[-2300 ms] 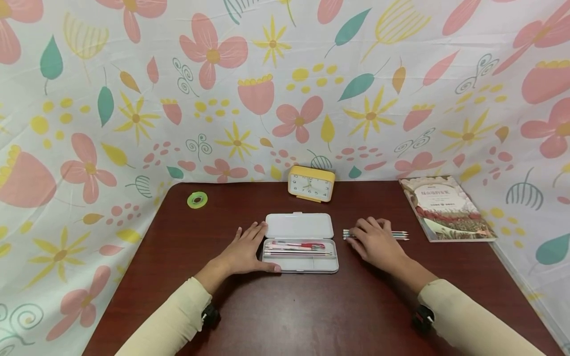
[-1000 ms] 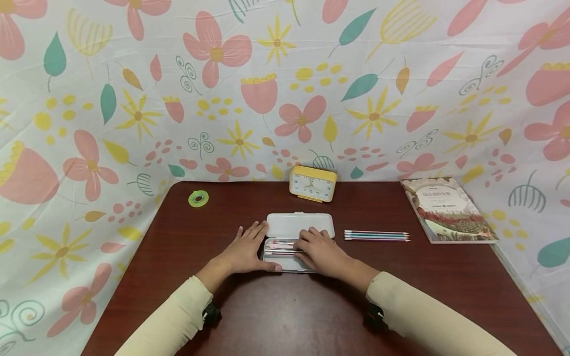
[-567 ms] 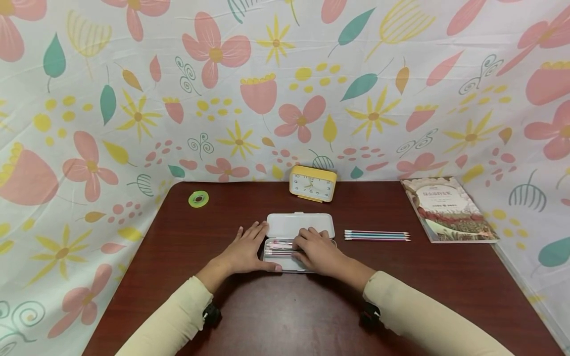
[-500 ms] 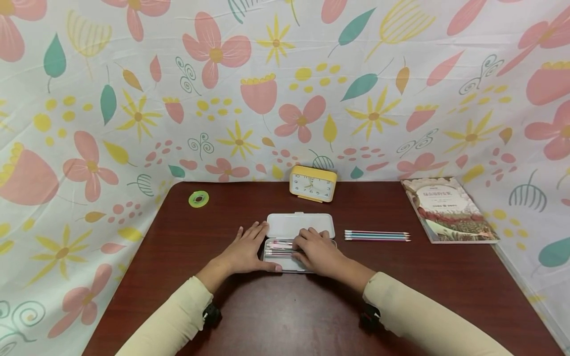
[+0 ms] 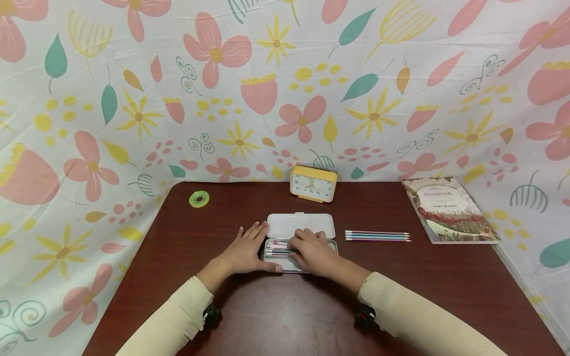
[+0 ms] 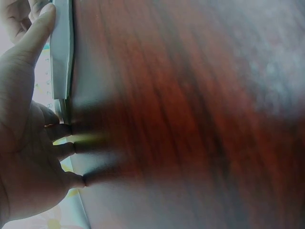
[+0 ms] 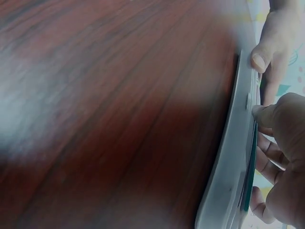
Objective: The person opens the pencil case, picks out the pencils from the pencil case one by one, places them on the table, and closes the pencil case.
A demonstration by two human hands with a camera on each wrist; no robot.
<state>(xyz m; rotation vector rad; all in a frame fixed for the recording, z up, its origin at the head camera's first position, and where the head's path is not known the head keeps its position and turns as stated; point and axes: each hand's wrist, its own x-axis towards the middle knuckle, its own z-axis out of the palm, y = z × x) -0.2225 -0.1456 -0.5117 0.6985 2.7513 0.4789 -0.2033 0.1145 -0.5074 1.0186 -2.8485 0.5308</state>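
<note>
An open white pencil case (image 5: 299, 267) lies on the table with its lid (image 5: 300, 226) folded back. Pencils (image 5: 277, 252) and a pink-and-white pen (image 5: 277, 244) show at its left end. My left hand (image 5: 242, 253) rests spread along the case's left side, its thumb touching the front edge. My right hand (image 5: 315, 253) reaches into the case, fingers bent over the pencils and hiding their right part. In the right wrist view, a dark teal pencil (image 7: 251, 167) runs along the rim between my right thumb and fingers. Several more pencils (image 5: 377, 236) lie side by side right of the case.
A yellow alarm clock (image 5: 313, 184) stands behind the case. A roll of green tape (image 5: 199, 199) lies at the back left of the brown table (image 5: 285, 316). A book (image 5: 450, 210) lies at the right, and a flowered cloth (image 5: 285, 89) hangs behind.
My right hand has moved left from the pencils on the table into the case, shifting slightly further left in the last half second. The left hand has stayed on the case's side.
</note>
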